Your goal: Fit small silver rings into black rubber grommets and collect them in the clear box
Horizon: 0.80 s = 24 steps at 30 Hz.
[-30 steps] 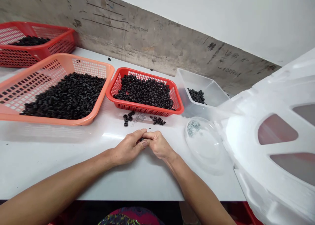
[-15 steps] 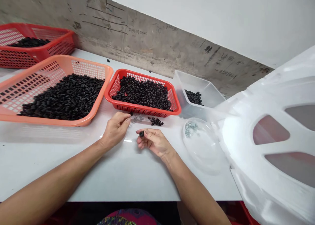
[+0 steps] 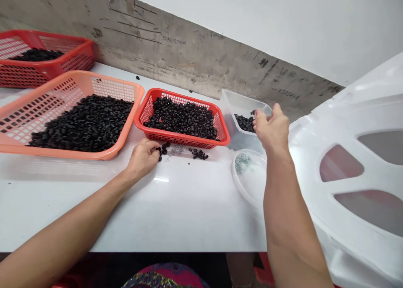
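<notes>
A person's left hand (image 3: 142, 159), fingers curled, whether gripping anything unclear, touches a small pile of black grommets (image 3: 163, 150) just before a red mesh basket (image 3: 182, 141) on the desk (image 3: 94, 212); the open right hand (image 3: 270, 126) hovers over a clear plastic bin (image 3: 229, 111) toward the far edge.

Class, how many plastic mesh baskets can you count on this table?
3: a red mesh basket at far left, cut off by the view's edge; a salmon-orange mesh basket in front of it; a small red mesh basket to its right. More could lie out of view.
</notes>
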Each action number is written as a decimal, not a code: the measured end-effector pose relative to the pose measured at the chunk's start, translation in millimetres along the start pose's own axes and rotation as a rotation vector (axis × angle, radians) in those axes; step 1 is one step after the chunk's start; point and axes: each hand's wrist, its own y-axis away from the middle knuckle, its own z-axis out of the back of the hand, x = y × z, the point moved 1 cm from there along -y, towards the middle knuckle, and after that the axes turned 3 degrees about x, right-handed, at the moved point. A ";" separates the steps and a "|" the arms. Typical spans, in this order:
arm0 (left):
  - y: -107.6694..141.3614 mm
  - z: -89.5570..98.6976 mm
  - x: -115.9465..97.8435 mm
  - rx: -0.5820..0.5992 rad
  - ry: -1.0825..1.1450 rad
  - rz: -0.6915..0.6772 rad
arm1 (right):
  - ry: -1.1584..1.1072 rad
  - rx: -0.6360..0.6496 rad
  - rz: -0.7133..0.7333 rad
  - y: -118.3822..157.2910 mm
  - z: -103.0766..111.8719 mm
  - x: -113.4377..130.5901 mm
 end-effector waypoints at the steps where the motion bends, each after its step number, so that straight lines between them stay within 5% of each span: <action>1: -1.2 0.7 1.0 0.003 0.010 0.003 | -0.015 0.013 -0.024 5.1 -3.8 -0.3; 5: -1.3 2.8 -0.9 0.090 -0.007 -0.005 | -0.204 0.186 -0.097 59.8 -34.9 23.3; 9: 3.7 3.1 -8.8 0.209 -0.161 -0.061 | -0.151 0.333 -0.012 101.2 -65.5 42.0; 17: 4.2 -1.3 -5.6 0.243 -0.244 -0.176 | 0.002 0.415 0.289 119.4 -89.9 26.6; 24: 3.8 -0.4 -6.9 0.209 -0.211 -0.112 | 0.139 0.469 0.399 127.0 -108.6 24.8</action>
